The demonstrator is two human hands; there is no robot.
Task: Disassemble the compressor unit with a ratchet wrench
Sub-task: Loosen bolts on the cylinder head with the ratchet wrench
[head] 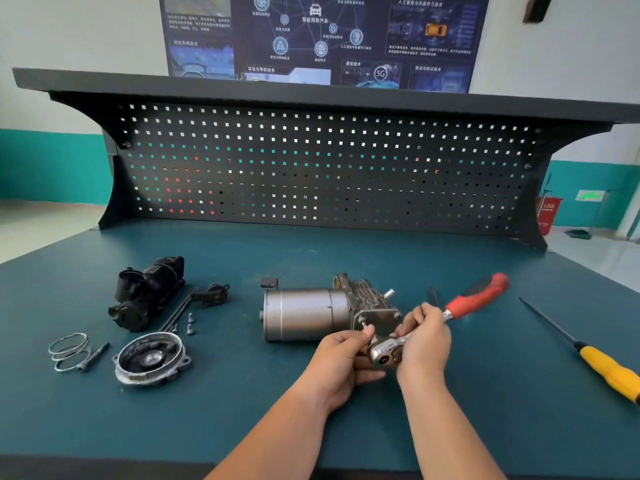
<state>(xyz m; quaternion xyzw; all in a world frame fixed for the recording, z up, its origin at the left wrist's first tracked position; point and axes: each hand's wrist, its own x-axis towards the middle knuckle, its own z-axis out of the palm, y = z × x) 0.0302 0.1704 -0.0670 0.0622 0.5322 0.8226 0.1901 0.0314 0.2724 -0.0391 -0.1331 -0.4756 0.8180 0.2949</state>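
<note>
While resting sideways at centre of bench (346, 258): compressor unit (304, 315), near end gripped by curled left hand (341, 358). Ratchet wrench (464, 304) gripped by right hand (424, 341). Black housing (147, 292), end cover (150, 358) left; yellow screwdriver (609, 370) right.

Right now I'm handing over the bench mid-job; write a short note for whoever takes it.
Left hand grips the compressor at its end plate.
Right hand grips the wrench near its head, which sits against that plate.
Done: black housing, round cover, spring rings and small bolts lie on the table to the left.
Left: the end plate, bolts showing on it.
A yellow screwdriver lies to the right.
</note>
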